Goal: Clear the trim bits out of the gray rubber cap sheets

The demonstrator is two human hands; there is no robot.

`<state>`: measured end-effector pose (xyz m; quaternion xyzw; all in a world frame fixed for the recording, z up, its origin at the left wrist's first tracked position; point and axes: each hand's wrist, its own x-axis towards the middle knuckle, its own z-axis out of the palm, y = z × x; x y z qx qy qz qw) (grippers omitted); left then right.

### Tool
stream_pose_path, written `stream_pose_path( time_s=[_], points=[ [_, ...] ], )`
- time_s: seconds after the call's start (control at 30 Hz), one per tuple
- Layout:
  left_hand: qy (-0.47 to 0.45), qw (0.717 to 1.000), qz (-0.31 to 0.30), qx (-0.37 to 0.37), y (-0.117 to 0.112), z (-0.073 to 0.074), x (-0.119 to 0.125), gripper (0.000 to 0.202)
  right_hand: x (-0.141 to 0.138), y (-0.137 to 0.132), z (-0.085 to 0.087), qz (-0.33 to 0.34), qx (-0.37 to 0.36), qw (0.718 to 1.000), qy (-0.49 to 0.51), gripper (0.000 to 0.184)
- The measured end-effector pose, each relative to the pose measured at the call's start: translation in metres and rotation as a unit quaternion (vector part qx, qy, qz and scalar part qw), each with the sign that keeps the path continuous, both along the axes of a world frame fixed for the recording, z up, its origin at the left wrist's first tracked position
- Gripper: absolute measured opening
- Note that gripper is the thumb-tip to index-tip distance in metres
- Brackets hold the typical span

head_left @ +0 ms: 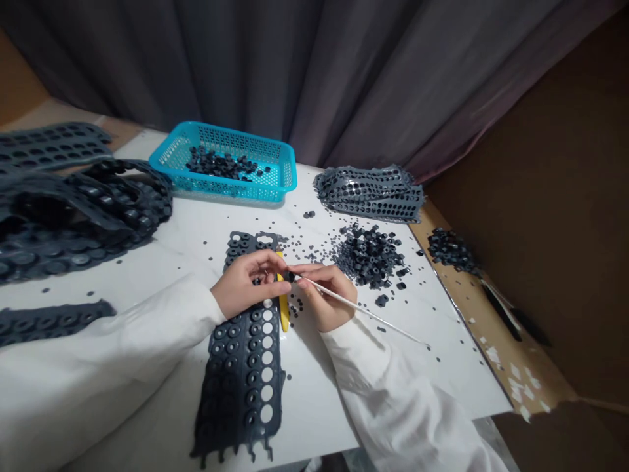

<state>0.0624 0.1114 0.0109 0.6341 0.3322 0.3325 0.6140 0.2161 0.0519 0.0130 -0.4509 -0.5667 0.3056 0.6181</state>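
Observation:
My left hand (253,280) pinches a small black rubber part (289,276) between thumb and fingertips. In my right hand (328,295) is a thin white stick (373,316), its near end pointing down to the right and its other end meeting the black part. Under my left hand lies a dark rubber sheet (240,387) with rows of moulded rings and a column of round holes. A yellow tool (284,308) lies along the sheet's right edge, partly hidden by my left hand.
A blue basket (289,172) holds several black parts. To the right are a heap of black parts (373,252) and a perforated rubber sheet (371,193). More moulded sheets (73,210) pile up at left. Small discs litter the white table (314,393); a black-handled tool (498,308) lies beyond its right edge.

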Motion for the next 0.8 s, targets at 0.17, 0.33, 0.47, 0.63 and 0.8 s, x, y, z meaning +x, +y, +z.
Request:
stream_pose_path(
  time_s=[0.17, 0.33, 0.47, 0.63, 0.8],
  points=[
    [-0.019, 0.999, -0.016, -0.034, 0.0015, 0.0009, 0.0001, 0.023, 0.0, 0.0006, 0.0022, 0.014, 0.001, 1.0, 0.025, 0.014],
    [-0.035, 0.999, 0.008, -0.035, 0.0026, 0.0001, 0.002, 0.022, 0.0002, 0.0011, 0.0013, 0.007, -0.006, 0.999, 0.043, 0.013],
    [-0.034, 0.999, 0.011, -0.026, 0.002, 0.0014, 0.0026, 0.02, 0.0002, 0.0014, 0.001, -0.004, 0.003, 0.999, 0.039, 0.013],
    [-0.039, 0.998, 0.009, -0.04, 0.0021, 0.0007, 0.0032, 0.022, 0.0017, 0.0034, -0.0003, -0.014, 0.006, 0.999, 0.029, 0.011],
    [-0.071, 0.997, 0.032, -0.008, 0.0065, -0.0019, 0.0029, 0.023, 0.0053, 0.0079, -0.0017, -0.065, -0.001, 0.997, 0.043, 0.011]
  ],
)
